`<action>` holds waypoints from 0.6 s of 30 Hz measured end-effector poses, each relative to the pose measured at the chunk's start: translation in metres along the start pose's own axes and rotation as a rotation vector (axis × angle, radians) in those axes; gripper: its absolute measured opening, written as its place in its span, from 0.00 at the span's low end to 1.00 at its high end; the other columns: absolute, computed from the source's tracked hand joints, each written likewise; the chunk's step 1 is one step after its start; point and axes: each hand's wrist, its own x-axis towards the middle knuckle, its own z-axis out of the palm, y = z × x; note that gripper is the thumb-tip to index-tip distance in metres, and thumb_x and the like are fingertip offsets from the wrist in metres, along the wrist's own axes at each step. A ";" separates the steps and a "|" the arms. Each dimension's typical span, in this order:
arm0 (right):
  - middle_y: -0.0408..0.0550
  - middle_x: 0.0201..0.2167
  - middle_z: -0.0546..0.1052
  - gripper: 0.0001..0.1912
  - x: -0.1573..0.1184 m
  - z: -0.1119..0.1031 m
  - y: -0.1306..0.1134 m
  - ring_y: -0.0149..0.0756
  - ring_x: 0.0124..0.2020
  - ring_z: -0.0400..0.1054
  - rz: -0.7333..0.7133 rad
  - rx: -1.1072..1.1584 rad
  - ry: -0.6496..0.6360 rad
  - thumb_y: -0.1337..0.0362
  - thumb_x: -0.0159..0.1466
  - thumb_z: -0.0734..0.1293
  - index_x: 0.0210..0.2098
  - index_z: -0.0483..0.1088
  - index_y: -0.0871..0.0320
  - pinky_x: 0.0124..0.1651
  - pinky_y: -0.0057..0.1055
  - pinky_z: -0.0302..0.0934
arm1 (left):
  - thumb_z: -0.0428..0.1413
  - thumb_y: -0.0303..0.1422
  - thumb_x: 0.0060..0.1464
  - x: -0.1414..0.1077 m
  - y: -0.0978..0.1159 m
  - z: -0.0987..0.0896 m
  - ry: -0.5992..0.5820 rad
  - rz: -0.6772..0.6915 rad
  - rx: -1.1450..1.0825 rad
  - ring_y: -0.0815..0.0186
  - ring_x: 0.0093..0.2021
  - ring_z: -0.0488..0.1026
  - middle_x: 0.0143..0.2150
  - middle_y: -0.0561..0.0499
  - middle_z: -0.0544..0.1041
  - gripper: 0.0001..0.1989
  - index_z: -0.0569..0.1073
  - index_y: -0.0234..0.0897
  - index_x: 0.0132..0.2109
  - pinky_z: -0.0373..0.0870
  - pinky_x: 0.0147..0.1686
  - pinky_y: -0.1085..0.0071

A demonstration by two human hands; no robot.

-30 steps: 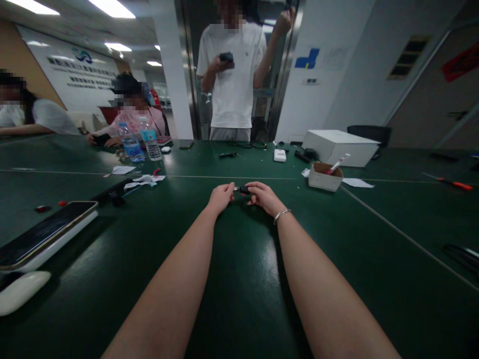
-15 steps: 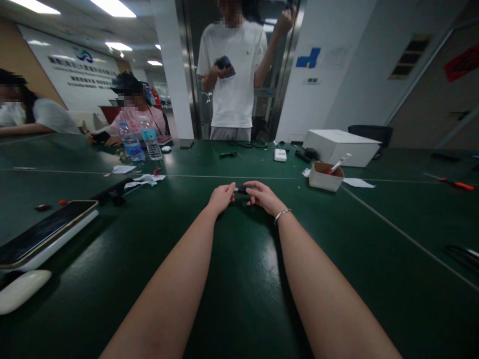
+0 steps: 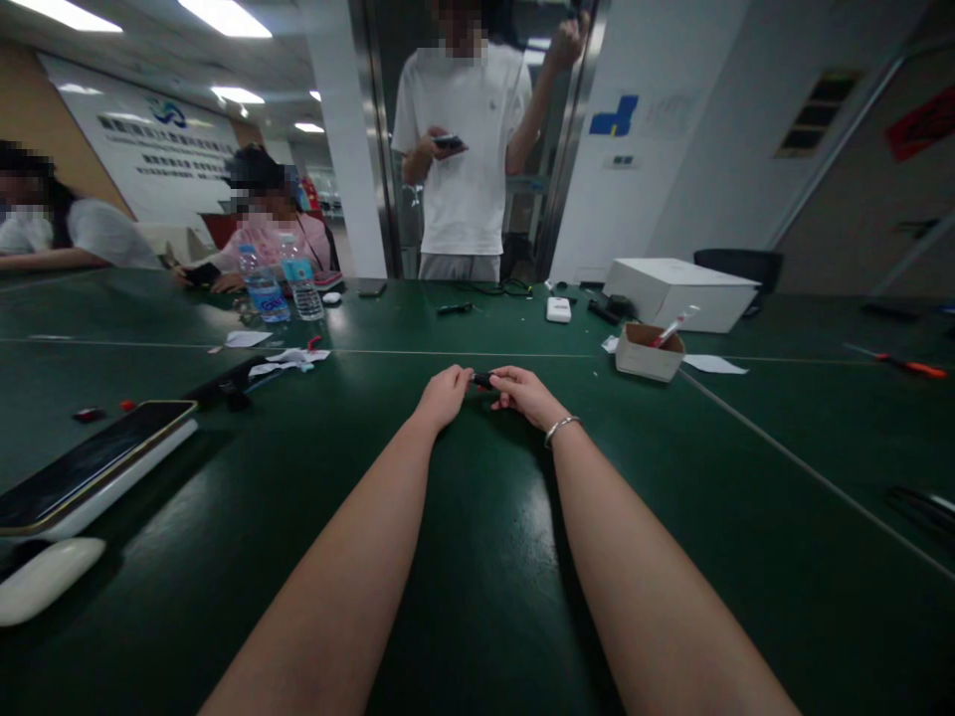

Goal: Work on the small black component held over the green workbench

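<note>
Both of my arms reach out over a dark green table [image 3: 477, 557]. Between my fingertips is a small black rod-shaped object [image 3: 481, 380] with a lighter metallic part; its exact kind is too small to make out. My left hand [image 3: 446, 396] is closed on its left end, which the fingers hide. On the right end, my right hand [image 3: 524, 394] pinches it between thumb and fingers, with a silver bangle [image 3: 561, 430] at that wrist. The object lies roughly level, just above or on the tabletop; I cannot tell which.
At left are a phone [image 3: 96, 462] on a white box, a white mouse [image 3: 49, 579] and water bottles [image 3: 301, 283]. Right of my hands stand a small open carton [image 3: 649, 356] and a white box [image 3: 680, 290]; a screwdriver [image 3: 906, 364] lies farther right. A person [image 3: 467, 149] stands opposite.
My right hand's fingers have closed in slightly on the black rod-shaped object. Across the table, the standing person's phone has tilted flatter.
</note>
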 end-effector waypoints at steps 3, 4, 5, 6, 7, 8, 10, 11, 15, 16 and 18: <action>0.41 0.24 0.74 0.07 0.000 0.000 0.000 0.21 0.14 0.59 -0.008 0.010 0.028 0.71 0.59 0.67 0.37 0.67 0.61 0.26 0.28 0.71 | 0.52 0.37 0.55 0.001 0.003 -0.003 0.039 0.111 -0.043 0.60 0.47 0.68 0.46 0.45 0.73 0.12 0.71 0.40 0.45 0.62 0.48 0.63; 0.41 0.25 0.74 0.08 -0.001 -0.001 0.000 0.21 0.15 0.59 -0.010 0.023 0.034 0.70 0.59 0.68 0.38 0.67 0.61 0.26 0.28 0.71 | 0.55 0.37 0.52 0.003 0.006 -0.008 0.069 0.123 -0.051 0.58 0.52 0.66 0.50 0.45 0.71 0.18 0.69 0.43 0.50 0.60 0.52 0.61; 0.42 0.26 0.75 0.08 -0.001 -0.001 0.000 0.21 0.15 0.60 -0.011 0.038 0.039 0.70 0.59 0.68 0.39 0.67 0.60 0.27 0.28 0.71 | 0.58 0.38 0.49 0.005 0.011 -0.017 0.108 0.106 -0.052 0.56 0.55 0.64 0.54 0.44 0.68 0.24 0.67 0.45 0.54 0.57 0.54 0.58; 0.43 0.28 0.76 0.09 -0.002 -0.002 0.000 0.21 0.15 0.60 -0.009 0.054 0.039 0.69 0.59 0.68 0.39 0.66 0.60 0.27 0.27 0.71 | 0.60 0.40 0.47 0.007 0.016 -0.029 0.155 0.062 -0.059 0.55 0.57 0.62 0.56 0.43 0.67 0.29 0.64 0.46 0.57 0.55 0.56 0.56; 0.45 0.30 0.77 0.09 -0.003 -0.002 -0.001 0.21 0.16 0.60 -0.006 0.068 0.036 0.69 0.59 0.67 0.39 0.66 0.60 0.28 0.27 0.71 | 0.59 0.42 0.49 0.010 0.021 -0.045 0.184 0.015 -0.078 0.55 0.58 0.62 0.57 0.43 0.66 0.29 0.64 0.45 0.57 0.55 0.56 0.55; 0.46 0.32 0.78 0.09 -0.003 -0.002 -0.001 0.21 0.16 0.60 -0.005 0.077 0.032 0.69 0.60 0.67 0.40 0.66 0.60 0.29 0.27 0.71 | 0.57 0.43 0.50 0.012 0.025 -0.065 0.183 -0.016 -0.078 0.55 0.58 0.62 0.57 0.43 0.67 0.26 0.65 0.45 0.56 0.55 0.57 0.55; 0.48 0.33 0.79 0.09 -0.004 -0.002 -0.002 0.21 0.16 0.61 -0.005 0.077 0.032 0.69 0.60 0.67 0.40 0.66 0.60 0.29 0.27 0.71 | 0.53 0.46 0.52 0.012 0.028 -0.116 0.088 -0.029 0.014 0.55 0.58 0.63 0.55 0.45 0.68 0.23 0.69 0.44 0.53 0.55 0.58 0.56; 0.48 0.32 0.79 0.09 -0.004 -0.002 -0.002 0.21 0.15 0.60 -0.003 0.073 0.038 0.69 0.60 0.67 0.40 0.66 0.60 0.28 0.27 0.71 | 0.54 0.47 0.51 0.008 0.025 -0.145 0.015 -0.032 0.089 0.55 0.59 0.62 0.55 0.46 0.69 0.22 0.71 0.44 0.51 0.54 0.59 0.57; 0.49 0.32 0.79 0.07 -0.004 0.000 -0.004 0.20 0.15 0.60 0.028 0.046 0.072 0.69 0.61 0.66 0.40 0.66 0.61 0.28 0.26 0.70 | 0.58 0.52 0.41 -0.039 -0.023 -0.277 -0.181 -0.275 0.459 0.51 0.58 0.63 0.52 0.50 0.72 0.30 0.73 0.40 0.50 0.53 0.58 0.52; 0.49 0.32 0.80 0.07 -0.004 0.001 -0.004 0.20 0.14 0.60 0.032 0.042 0.070 0.69 0.61 0.66 0.40 0.66 0.61 0.28 0.26 0.71 | 0.58 0.53 0.41 -0.057 -0.042 -0.309 -0.204 -0.373 0.516 0.52 0.58 0.63 0.53 0.52 0.72 0.33 0.72 0.40 0.51 0.55 0.57 0.53; 0.49 0.32 0.80 0.08 -0.004 0.002 -0.006 0.21 0.14 0.60 0.031 0.039 0.066 0.69 0.61 0.66 0.40 0.66 0.61 0.28 0.26 0.70 | 0.57 0.55 0.40 -0.097 -0.081 -0.366 -0.185 -0.549 0.542 0.53 0.57 0.64 0.53 0.52 0.73 0.36 0.70 0.37 0.52 0.61 0.53 0.58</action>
